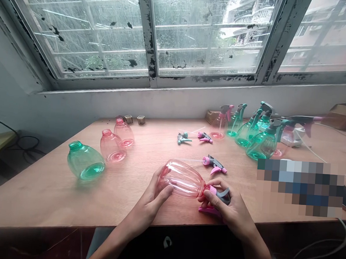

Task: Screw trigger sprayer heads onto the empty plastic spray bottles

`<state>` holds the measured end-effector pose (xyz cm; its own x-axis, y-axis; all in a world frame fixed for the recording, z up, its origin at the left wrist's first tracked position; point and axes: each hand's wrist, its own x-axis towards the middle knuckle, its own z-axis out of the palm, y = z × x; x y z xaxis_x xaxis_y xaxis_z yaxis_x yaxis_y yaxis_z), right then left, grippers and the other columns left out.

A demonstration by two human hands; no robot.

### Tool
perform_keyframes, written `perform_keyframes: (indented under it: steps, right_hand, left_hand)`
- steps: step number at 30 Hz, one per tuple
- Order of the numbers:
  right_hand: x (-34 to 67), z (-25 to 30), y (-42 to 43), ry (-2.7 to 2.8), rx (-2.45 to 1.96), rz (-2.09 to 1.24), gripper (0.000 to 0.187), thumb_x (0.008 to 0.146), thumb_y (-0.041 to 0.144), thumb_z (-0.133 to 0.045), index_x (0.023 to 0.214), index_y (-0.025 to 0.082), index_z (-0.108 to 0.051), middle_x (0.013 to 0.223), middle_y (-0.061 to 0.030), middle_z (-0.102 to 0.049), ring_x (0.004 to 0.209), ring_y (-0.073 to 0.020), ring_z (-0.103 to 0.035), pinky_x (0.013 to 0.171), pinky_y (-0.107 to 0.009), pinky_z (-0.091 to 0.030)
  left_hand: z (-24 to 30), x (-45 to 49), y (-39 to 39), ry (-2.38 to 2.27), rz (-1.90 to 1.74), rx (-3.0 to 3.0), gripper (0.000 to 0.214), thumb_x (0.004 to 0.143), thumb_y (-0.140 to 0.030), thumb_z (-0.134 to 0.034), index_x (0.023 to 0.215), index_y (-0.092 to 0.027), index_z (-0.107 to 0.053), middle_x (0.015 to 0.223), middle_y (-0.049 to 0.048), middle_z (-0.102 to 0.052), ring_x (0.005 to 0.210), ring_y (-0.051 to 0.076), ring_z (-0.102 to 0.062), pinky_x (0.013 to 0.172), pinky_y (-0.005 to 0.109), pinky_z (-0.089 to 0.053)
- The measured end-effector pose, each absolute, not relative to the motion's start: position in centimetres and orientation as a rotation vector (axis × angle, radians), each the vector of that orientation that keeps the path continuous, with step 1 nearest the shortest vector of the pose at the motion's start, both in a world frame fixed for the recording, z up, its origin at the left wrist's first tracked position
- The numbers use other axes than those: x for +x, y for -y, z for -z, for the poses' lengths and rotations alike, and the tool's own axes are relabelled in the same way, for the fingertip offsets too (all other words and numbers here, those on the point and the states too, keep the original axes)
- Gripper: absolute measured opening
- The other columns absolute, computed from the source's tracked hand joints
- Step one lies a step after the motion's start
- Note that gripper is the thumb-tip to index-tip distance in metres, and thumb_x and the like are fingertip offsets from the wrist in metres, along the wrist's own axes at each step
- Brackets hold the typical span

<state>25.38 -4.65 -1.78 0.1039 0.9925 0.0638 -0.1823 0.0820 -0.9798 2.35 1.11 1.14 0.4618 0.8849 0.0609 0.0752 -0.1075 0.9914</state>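
Note:
A clear pink spray bottle [184,179] lies on its side in the air over the table's front edge, its neck pointing right. My left hand [152,197] is closed around its base end. At the neck, my right hand [232,208] grips the pink collar of a grey and pink trigger spray head [223,195]. The head sits at the bottle's mouth; how far it is screwed on I cannot tell. Just beyond lies a loose pink and grey spray head [214,164], with another pink one [205,137] and a green one [184,138] farther back.
On the left stand a headless green bottle [84,162] and two headless pink bottles [112,147]. Several green bottles with spray heads [262,143] and a pink one [220,123] stand back right. A blurred patch [299,187] covers the right side. A window [209,33] is behind.

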Motion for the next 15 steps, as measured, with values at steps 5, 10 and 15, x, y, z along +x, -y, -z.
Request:
perform_keyframes:
  steps: [5,10,15]
  right_hand:
    - [25.36,1.77,4.66,1.027,-1.065,-1.172,0.042,0.082,0.055,-0.082,0.095,0.019,-0.065,0.08,-0.0058,-0.077,0.07,-0.0207,-0.071,0.07,-0.037,-0.067]
    - [25.39,1.76,4.64,1.014,-1.05,-1.18,0.041,0.082,0.054,-0.083,0.096,0.019,-0.065,0.08,-0.0051,-0.077,0.07,-0.0202,-0.071,0.071,-0.037,-0.067]
    - [25.49,1.85,4.62,1.026,-1.051,-1.189,0.041,0.083,0.052,-0.082,0.098,0.018,-0.064,0.08,-0.0052,-0.076,0.071,-0.0202,-0.071,0.072,-0.038,-0.067]
  left_hand:
    - [-1.09,2.4,-1.2,-0.859,-0.866,1.534,0.068,0.101,-0.046,-0.058,0.161,-0.035,-0.027,0.171,0.0031,-0.028,0.159,0.028,-0.015,0.129,0.043,-0.019]
    - [-0.84,2.29,-1.35,-0.837,-0.863,1.545,0.065,0.101,-0.047,-0.058,0.159,-0.035,-0.032,0.171,0.003,-0.028,0.16,0.028,-0.015,0.13,0.043,-0.019]
    - [-1.04,2.37,-1.22,-0.858,-0.867,1.534,0.066,0.101,-0.047,-0.059,0.159,-0.034,-0.03,0.171,0.0041,-0.027,0.16,0.029,-0.012,0.13,0.046,-0.015]
